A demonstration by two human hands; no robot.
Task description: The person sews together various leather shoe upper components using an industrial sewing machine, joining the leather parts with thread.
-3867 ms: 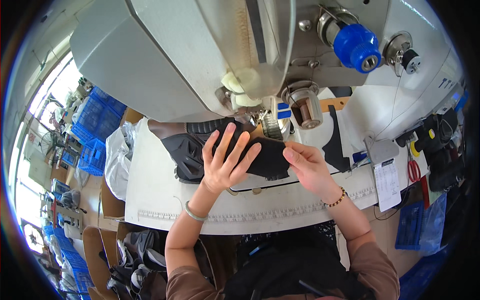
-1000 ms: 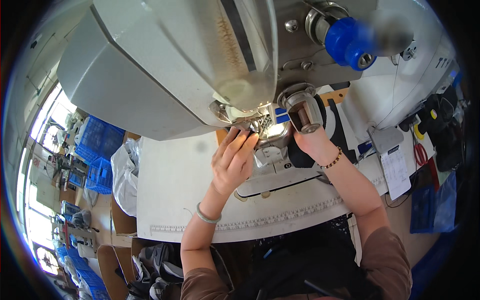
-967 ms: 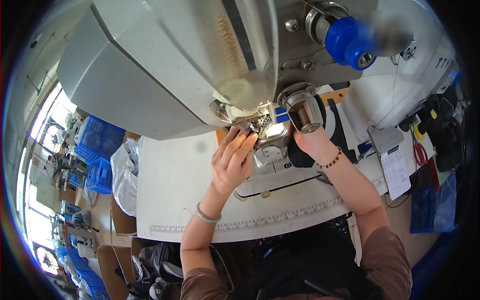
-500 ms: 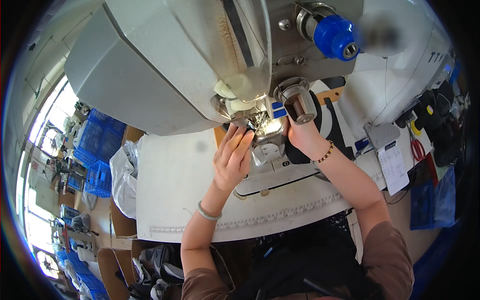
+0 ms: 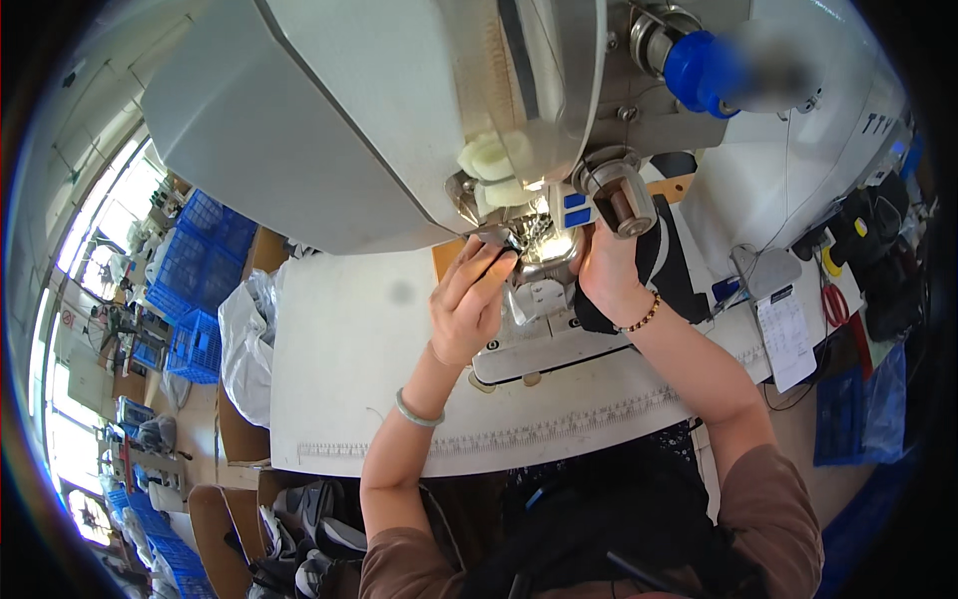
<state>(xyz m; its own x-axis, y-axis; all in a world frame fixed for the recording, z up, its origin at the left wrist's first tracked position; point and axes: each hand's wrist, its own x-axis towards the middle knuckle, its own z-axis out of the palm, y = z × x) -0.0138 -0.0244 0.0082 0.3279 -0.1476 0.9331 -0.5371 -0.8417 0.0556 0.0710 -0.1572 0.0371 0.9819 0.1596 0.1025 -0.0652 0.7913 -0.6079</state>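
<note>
My left hand (image 5: 467,304) is raised at the left side of a sewing machine's lit working area (image 5: 549,243). Its fingers are bent and pressed together, with a small dark edge at the tips that I cannot make out. On the right side, my right hand (image 5: 611,270) reaches in behind a clear-fronted thread holder (image 5: 621,200), which hides its fingertips. Black flat material (image 5: 681,262) with a pale curved band lies beside and under my right hand, over the machine's bed. Below the lit area sits the metal machine base (image 5: 539,301).
The machine's large grey head (image 5: 309,150) hangs over the left and top. A ruler strip (image 5: 499,439) runs along the white table's front edge. At right are a paper slip (image 5: 786,339) and red scissors (image 5: 834,304). Left stand blue crates (image 5: 195,344) and a white plastic bag (image 5: 246,349).
The view has shifted, so the machine head sits further right in the picture. Both hands stay at the working area, and the black material by my right hand has turned slightly.
</note>
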